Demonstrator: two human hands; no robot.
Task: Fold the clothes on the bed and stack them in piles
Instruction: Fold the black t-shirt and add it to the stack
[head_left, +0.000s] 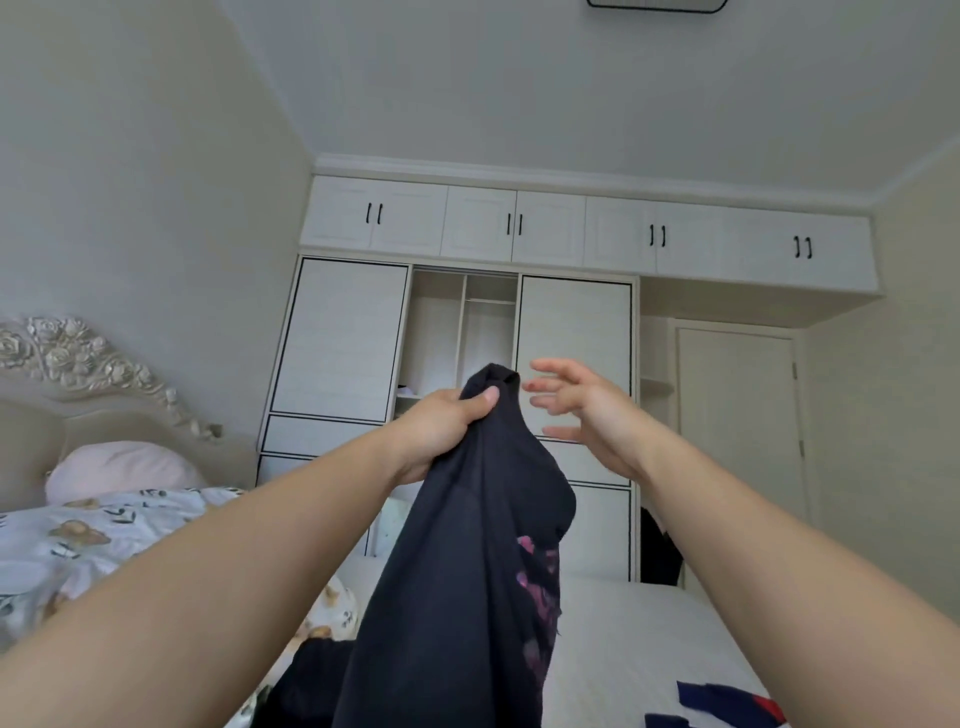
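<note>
Left hand (441, 431) gripping hanging dark garment (467, 571), right hand (582, 410) spread beside it

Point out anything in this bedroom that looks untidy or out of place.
The wardrobe has its middle section open between closed panels. A navy and red garment lies unfolded on the bed. The dark garment hangs bunched from the left hand, not yet folded.

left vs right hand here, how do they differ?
The left hand grips the top of the dark garment; the right hand holds nothing. Left fingers are curled in a tight grip; right fingers are spread, beside the cloth. Both are raised in front of the wardrobe.
</note>
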